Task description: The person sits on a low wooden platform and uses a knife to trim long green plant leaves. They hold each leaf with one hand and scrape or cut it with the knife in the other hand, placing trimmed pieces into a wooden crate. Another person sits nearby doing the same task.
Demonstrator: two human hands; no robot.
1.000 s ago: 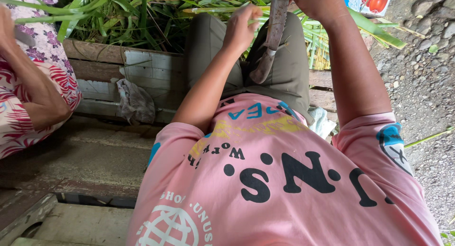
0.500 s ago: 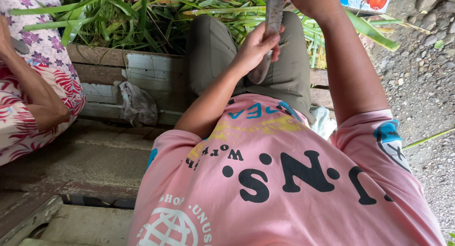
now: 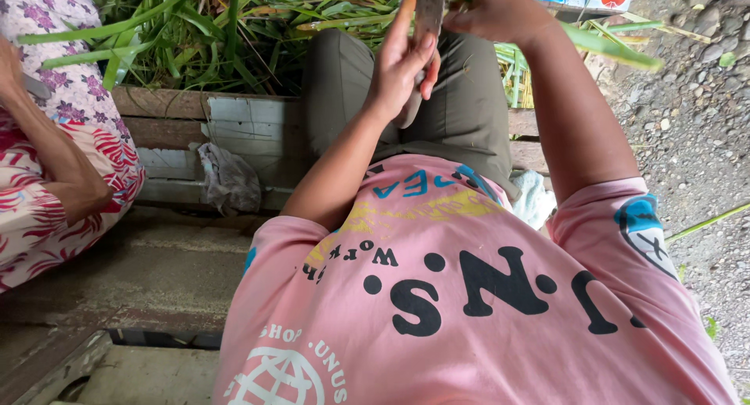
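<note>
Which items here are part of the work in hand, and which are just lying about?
In use:
left hand on the blade
right hand gripping the green leaf
long knife blade

Lying about:
crumpled grey bag
heap of green leaves
wooden planks
gravel

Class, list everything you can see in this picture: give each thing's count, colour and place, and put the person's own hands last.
long green leaves: many, green, heaped at top left
weathered wooden planks: several, grey-brown, under the leaves
crumpled grey rag: one, grey, on the planks
gravel ground: one, grey, right side
co-worker's arm: one, in floral pink cloth, left edge
flat brown strip: one, brown, between the hands at top
left hand: one, grip on the strip
right hand: one, holding a green leaf at top
</note>
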